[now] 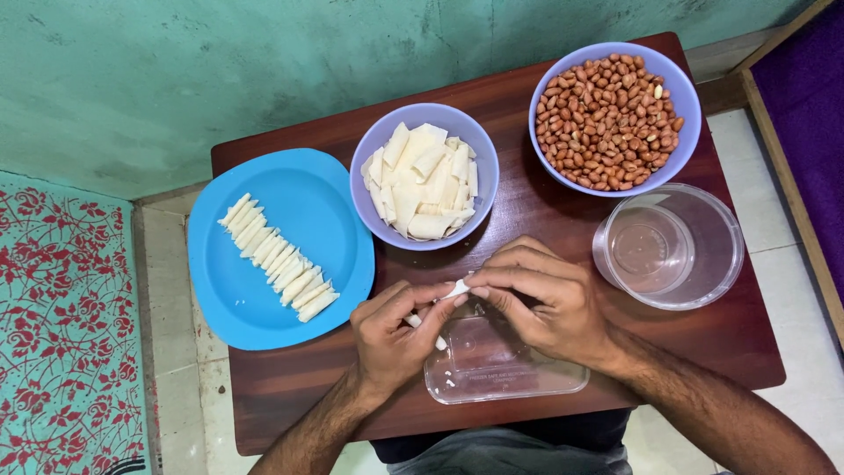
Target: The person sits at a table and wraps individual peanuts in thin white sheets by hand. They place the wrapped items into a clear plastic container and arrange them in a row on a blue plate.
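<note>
We note the dark wooden table [527, 220] bearing a blue plate [325, 202] with a row of rolled white wrappers [277, 258], 2 lilac bowls, 1 of flat wrappers [422, 180] and 1 of peanuts [608, 110], and a clear round container [668, 246]. Over a clear rectangular lid [501, 365], our left hand [391, 330] and right hand [549, 299] together pinch 1 small white wrapper piece [457, 288].

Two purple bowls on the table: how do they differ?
The middle purple bowl holds pale white wrapper pieces; the right purple bowl holds reddish-brown peanuts. The middle one looks smaller and sits nearer the blue plate; the right one sits by the clear container. Both are round, upright and full.
</note>
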